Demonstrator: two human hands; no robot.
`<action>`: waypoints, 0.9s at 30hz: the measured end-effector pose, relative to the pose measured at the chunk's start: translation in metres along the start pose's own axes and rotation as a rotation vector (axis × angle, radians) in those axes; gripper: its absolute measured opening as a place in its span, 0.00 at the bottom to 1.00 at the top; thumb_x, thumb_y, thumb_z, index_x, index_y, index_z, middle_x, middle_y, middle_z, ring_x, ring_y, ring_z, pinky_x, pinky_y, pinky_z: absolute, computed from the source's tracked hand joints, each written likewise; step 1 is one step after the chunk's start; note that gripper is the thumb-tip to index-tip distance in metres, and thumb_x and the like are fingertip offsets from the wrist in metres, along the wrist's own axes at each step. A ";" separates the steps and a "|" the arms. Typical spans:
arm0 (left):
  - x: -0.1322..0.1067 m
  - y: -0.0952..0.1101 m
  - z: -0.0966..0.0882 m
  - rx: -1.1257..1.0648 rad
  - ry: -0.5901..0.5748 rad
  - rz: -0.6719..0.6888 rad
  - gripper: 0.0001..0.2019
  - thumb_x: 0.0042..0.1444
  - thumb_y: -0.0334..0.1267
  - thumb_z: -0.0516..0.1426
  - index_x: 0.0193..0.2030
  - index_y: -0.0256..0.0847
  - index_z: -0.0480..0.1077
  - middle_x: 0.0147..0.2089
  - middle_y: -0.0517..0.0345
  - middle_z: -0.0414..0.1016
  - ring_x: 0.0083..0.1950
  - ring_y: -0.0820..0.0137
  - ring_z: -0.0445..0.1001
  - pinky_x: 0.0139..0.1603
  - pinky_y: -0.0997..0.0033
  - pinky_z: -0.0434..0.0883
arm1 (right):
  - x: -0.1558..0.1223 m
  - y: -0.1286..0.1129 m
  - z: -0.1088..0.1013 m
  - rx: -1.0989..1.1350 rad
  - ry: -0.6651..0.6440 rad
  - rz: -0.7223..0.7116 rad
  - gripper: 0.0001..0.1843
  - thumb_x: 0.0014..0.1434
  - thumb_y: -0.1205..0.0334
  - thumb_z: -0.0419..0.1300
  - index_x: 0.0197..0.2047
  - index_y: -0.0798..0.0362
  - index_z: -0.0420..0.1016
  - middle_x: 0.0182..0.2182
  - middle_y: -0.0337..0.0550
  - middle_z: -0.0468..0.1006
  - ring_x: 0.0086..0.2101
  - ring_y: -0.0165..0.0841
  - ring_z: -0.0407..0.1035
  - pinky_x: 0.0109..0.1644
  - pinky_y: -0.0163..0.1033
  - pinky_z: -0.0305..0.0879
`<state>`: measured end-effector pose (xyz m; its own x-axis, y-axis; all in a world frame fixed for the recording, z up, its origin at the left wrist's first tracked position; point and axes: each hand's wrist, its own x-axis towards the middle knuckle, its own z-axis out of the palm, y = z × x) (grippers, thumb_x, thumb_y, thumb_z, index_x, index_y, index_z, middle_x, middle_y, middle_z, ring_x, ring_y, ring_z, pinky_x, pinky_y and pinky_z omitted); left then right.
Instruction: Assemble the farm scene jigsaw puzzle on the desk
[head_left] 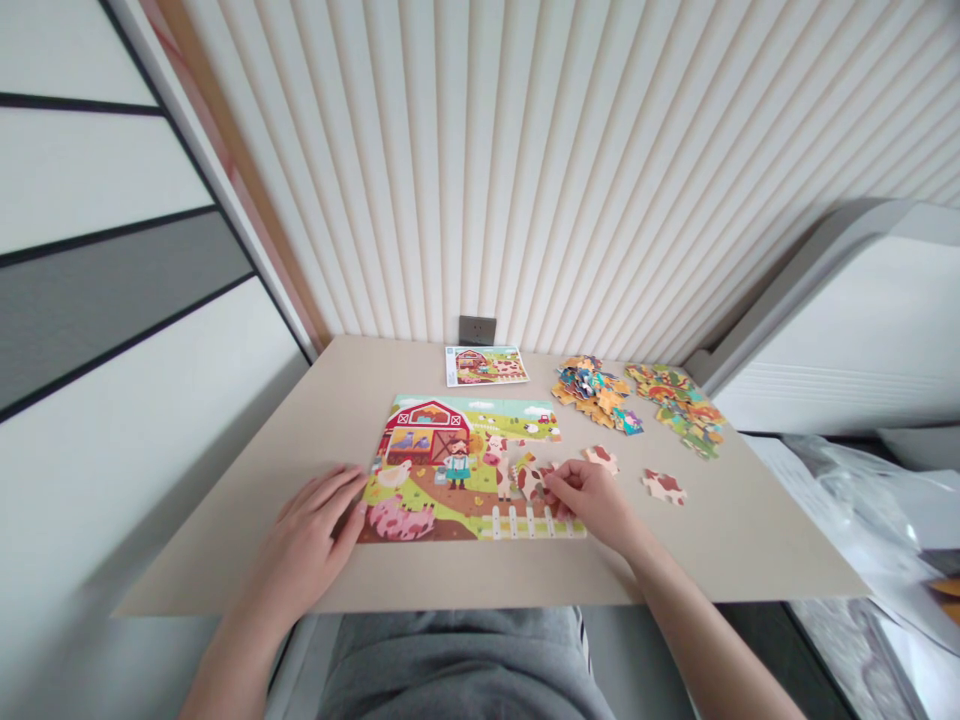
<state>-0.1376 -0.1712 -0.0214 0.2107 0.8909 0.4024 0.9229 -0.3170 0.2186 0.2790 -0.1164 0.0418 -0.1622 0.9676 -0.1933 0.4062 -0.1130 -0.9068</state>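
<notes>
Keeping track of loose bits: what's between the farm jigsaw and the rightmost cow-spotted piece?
Between the farm jigsaw and that piece, the head view shows your right hand and another loose cow-spotted piece.

From where I stand, the person's right hand (592, 500) hides the spot under its fingers (559, 482), so I can't tell whether they grip a piece. The left hand (319, 525) covers part of the left side of the farm jigsaw puzzle (450, 470). The far heap of loose pieces (592, 392) and the heap beside it (679, 408) are too small to make out, like the print on the picture card (486, 365). The plastic sheet (847, 510) runs off the right edge of view.
</notes>
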 end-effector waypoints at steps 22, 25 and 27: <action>0.001 0.000 0.000 0.000 0.006 -0.004 0.21 0.70 0.46 0.52 0.66 0.45 0.70 0.67 0.50 0.72 0.68 0.55 0.69 0.71 0.50 0.66 | 0.003 -0.001 -0.010 0.224 0.093 -0.029 0.29 0.58 0.39 0.67 0.51 0.53 0.74 0.32 0.45 0.85 0.29 0.37 0.80 0.33 0.38 0.71; 0.001 0.001 -0.001 0.001 0.008 0.000 0.21 0.70 0.46 0.52 0.66 0.44 0.70 0.67 0.49 0.72 0.68 0.55 0.69 0.71 0.50 0.66 | 0.005 0.002 -0.010 0.225 0.092 -0.033 0.29 0.59 0.39 0.67 0.51 0.54 0.75 0.35 0.48 0.86 0.31 0.37 0.80 0.33 0.38 0.72; 0.001 0.001 -0.001 0.000 0.008 0.004 0.21 0.70 0.46 0.51 0.66 0.44 0.70 0.67 0.49 0.72 0.69 0.55 0.69 0.71 0.50 0.66 | 0.006 0.005 -0.010 0.237 0.098 -0.043 0.29 0.59 0.38 0.66 0.50 0.54 0.75 0.34 0.48 0.85 0.30 0.37 0.80 0.33 0.38 0.71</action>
<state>-0.1368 -0.1710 -0.0204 0.2118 0.8868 0.4107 0.9219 -0.3208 0.2172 0.2889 -0.1090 0.0403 -0.0820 0.9886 -0.1263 0.1765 -0.1103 -0.9781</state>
